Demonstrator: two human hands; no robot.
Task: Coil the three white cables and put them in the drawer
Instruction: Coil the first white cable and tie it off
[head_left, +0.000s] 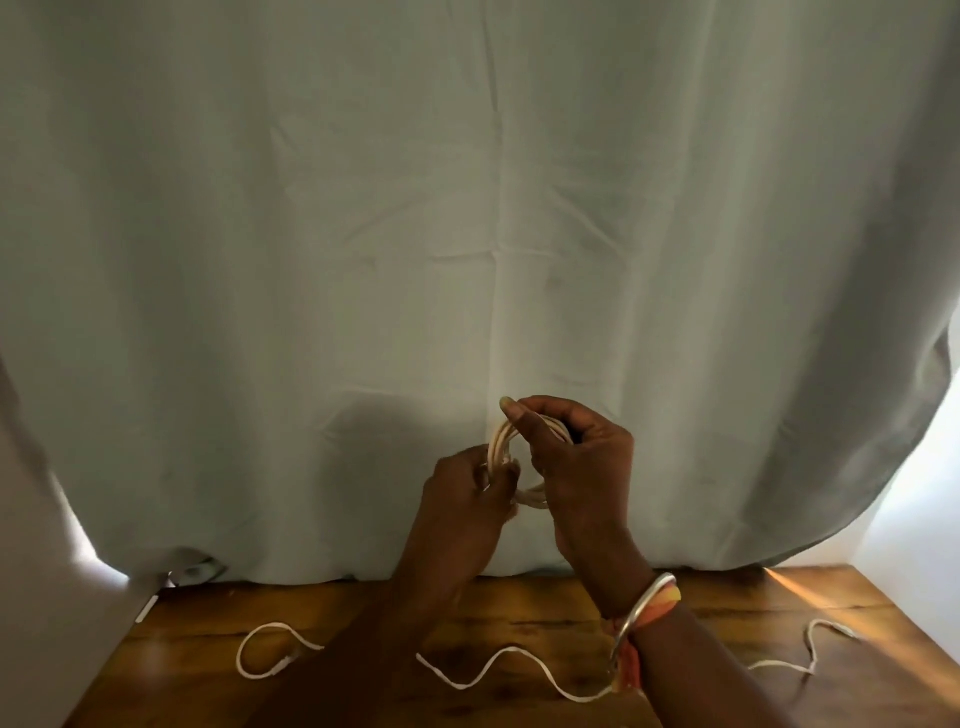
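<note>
Working against a pale hanging curtain (467, 208), above the far edge of a wooden table (519, 597). Holding a coiled white cable (500, 439) in the air before the cloth, clear of the tabletop. Gripping the top of the coil with the right hand (582, 457), fingers curled over the bundled turns. Pinching the lower left side of the loops with the left hand (462, 499), fingers curled round them. Wearing a metal bangle (644, 597) on the right wrist.

Leaving loose white cable lying in waves on the wood: a left loop (260, 649), a middle stretch (498, 660) running under the right forearm, a right stretch (810, 654). Not telling whether these are separate cables or one, being partly hidden behind the forearms. Showing no drawer.

Judging the step in hand as closing off the first coil. Doing it well probably meaning:
- keeping the turns equal in size and pressed together under the right fingers;
- feeding the free end with the left hand without twisting it;
- wrapping the tail round the bundle to stop it springing open;
- loosening neither grip before locking the tail.
</note>
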